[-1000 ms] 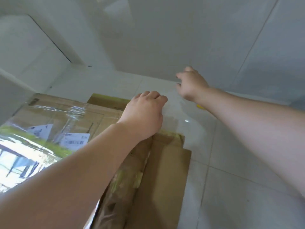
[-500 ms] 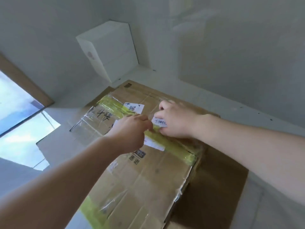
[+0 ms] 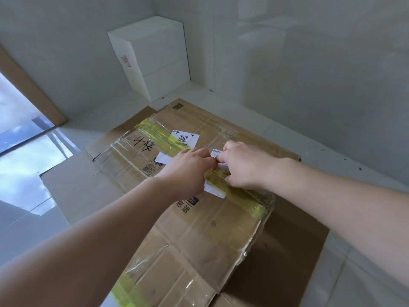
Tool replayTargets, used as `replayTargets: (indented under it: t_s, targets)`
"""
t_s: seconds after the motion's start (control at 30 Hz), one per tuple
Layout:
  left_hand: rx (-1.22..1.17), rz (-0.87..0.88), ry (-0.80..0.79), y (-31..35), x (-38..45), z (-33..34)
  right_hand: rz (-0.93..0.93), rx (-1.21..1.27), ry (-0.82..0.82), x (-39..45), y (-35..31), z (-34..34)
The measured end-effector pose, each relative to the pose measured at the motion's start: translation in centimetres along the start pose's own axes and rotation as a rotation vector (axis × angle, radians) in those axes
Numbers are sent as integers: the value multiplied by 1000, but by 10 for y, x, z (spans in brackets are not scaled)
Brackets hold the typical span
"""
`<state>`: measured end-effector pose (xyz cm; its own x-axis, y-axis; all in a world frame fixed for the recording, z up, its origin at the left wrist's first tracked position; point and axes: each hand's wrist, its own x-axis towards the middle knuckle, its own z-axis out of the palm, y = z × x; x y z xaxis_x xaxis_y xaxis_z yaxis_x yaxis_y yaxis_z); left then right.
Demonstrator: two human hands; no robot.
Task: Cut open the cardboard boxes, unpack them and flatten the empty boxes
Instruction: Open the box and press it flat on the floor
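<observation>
1. cardboard box [image 3: 199, 229] lies on flattened cardboard sheets [image 3: 292, 240] on the pale floor [image 3: 26, 229], near the wall corner; still taped.
2. yellow tape strip [image 3: 241, 196] runs across the box top from its far left edge to its right edge, under clear film.
3. left hand [image 3: 188, 171] is over the strip mid-box, fingers curled down; fingertips hidden, so what they hold: cannot tell.
4. right hand [image 3: 245, 165] touches the left, thumb and fingers curled, pinching at the tape beside a small white label [image 3: 215, 152].
5. white box [image 3: 152, 56] stands in the corner, well apart.
</observation>
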<state>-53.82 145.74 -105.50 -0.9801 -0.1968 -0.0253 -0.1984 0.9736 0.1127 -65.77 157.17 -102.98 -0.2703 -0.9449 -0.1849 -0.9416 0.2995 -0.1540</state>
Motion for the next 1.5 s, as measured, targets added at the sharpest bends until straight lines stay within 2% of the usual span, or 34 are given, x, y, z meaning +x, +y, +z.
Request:
replayTargets:
  t_s: [0.17, 0.6, 0.8, 0.97, 1.07, 1.17, 1.27, 1.37, 1.43, 1.5]
  targets:
    - [-1, -14, -34, 2, 0, -1, -17, -4, 11, -1, -4, -1]
    - [-32, -77, -7, 10, 7, -16, 45, 144, -23, -4, 6, -7]
    - [-21, -133, 35, 14, 3, -27, 36, 56, -16, -6, 6, -12]
    - [-39, -133, 168, 15, -2, -33, -47, -68, 79, -13, 0, -28]
    - [-9, -100, 235, 17, -6, -27, -106, -102, 213, -20, 0, -49]
    - [-24, -66, 220, 15, -8, -19, -72, -76, 397, -17, 19, -75]
    - [-21, -30, 162, 14, -11, -7, -4, -330, 498, -5, 50, -81]
    - [-10, -17, 132, 15, -9, -3, 135, -594, 324, 4, 79, -61]
    - [-2, -17, 120, 15, -6, -4, 233, -563, 206, 11, 95, -45]
    - [4, -25, 107, 14, -3, -4, 286, -424, 37, 18, 103, -27]
